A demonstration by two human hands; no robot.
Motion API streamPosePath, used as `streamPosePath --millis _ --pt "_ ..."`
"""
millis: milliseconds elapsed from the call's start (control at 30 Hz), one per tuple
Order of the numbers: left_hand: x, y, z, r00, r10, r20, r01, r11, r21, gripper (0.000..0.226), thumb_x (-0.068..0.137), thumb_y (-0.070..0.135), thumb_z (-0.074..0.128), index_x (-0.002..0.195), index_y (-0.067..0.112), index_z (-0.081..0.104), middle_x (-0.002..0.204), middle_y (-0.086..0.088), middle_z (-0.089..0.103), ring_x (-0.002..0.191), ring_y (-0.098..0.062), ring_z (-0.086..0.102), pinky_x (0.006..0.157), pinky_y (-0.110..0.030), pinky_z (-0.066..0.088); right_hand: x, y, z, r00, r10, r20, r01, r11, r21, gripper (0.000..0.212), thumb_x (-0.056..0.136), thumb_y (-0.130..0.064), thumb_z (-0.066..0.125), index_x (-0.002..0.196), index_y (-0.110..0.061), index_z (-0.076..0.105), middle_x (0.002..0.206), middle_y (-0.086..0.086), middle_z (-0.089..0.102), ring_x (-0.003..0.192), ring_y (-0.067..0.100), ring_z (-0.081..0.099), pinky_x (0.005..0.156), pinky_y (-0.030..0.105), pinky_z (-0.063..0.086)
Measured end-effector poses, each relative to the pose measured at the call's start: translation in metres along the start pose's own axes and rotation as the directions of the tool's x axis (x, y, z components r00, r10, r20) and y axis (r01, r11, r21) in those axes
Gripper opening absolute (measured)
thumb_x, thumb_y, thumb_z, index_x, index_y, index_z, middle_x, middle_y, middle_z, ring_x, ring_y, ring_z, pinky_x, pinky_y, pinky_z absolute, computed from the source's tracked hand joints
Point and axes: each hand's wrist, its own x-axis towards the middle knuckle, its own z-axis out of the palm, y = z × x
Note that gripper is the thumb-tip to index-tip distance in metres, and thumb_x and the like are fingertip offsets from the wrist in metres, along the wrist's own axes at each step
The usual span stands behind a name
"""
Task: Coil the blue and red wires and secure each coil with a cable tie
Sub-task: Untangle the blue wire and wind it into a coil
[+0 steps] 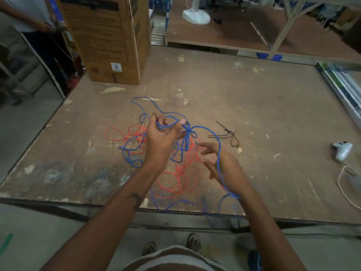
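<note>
Standing at the far left of the scratched brown wooden tabletop (254, 106) was a tall cardboard box (109, 40). Nearer, the thin red wire (175, 173) lay tangled; the left hand (160, 139) gripped a loop of thin blue wire (203, 128), the right hand (224, 167) had loosely spread fingers, blue wire draped across it, with black cable ties (226, 133) and a white game controller (342, 149) beyond.

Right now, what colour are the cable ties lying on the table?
Black; the cable ties show best in the head view.
</note>
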Motion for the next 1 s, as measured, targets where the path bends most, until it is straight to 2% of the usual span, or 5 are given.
streamPosePath --millis 100,400,600,833,1000 --pt "-0.004 0.013 0.005 0.996 0.067 0.059 -0.072 0.995 0.074 0.057 0.086 -0.017 0.077 0.093 0.021 0.034 0.088 -0.003 0.041 0.085 -0.030 0.063 0.077 -0.034 0.061 -0.008 0.022 0.019 0.999 -0.023 0.039 0.023 1.000 0.011 0.043 0.102 -0.018 0.070 0.139 -0.038 0.062 0.128 -0.015 0.072 0.103 -0.002 0.070 0.092 0.042 0.059" --pt "-0.027 0.043 0.016 0.921 0.220 0.321 -0.300 0.927 0.227 0.074 0.074 -0.019 0.086 0.122 0.017 0.042 0.120 -0.015 0.056 0.081 -0.020 0.074 0.079 -0.031 0.062 0.022 -0.039 -0.010 0.834 0.254 0.490 -0.538 0.572 0.619 0.066 0.100 -0.071 0.030 0.134 -0.026 0.065 0.114 0.008 0.081 0.093 0.032 0.080 0.079 0.040 0.060" --pt "-0.040 0.051 0.014 0.868 0.184 0.462 -0.341 0.896 0.283 0.040 0.078 -0.003 0.091 0.104 0.016 0.066 0.102 0.000 0.069 0.097 -0.017 0.069 0.086 -0.029 0.057 0.037 -0.050 0.011 0.830 0.191 0.523 -0.556 0.346 0.756 0.038 0.111 -0.024 0.043 0.120 -0.023 0.080 0.137 0.029 0.067 0.113 0.046 0.069 0.086 0.052 0.061" --pt "-0.019 0.049 -0.049 0.733 -0.159 0.661 -0.391 0.697 0.601 0.140 0.054 0.050 0.103 0.163 0.021 0.020 0.159 -0.012 0.034 0.151 -0.005 0.035 0.118 -0.022 0.040 0.033 -0.080 -0.016 0.897 -0.022 0.441 -0.357 0.551 0.754 0.045 0.105 -0.011 0.054 0.149 -0.008 0.053 0.137 0.014 0.072 0.079 0.030 0.072 0.064 0.029 0.059" --pt "-0.005 0.029 -0.068 0.718 -0.212 0.662 -0.457 0.574 0.680 0.131 0.066 0.054 0.094 0.166 0.029 0.013 0.171 0.000 0.024 0.159 -0.014 0.028 0.128 -0.046 0.031 0.011 -0.097 -0.018 0.894 -0.222 0.390 -0.230 0.520 0.823 0.042 0.109 0.005 0.036 0.149 -0.007 0.034 0.116 0.020 0.076 0.071 0.038 0.069 0.062 0.042 0.050"
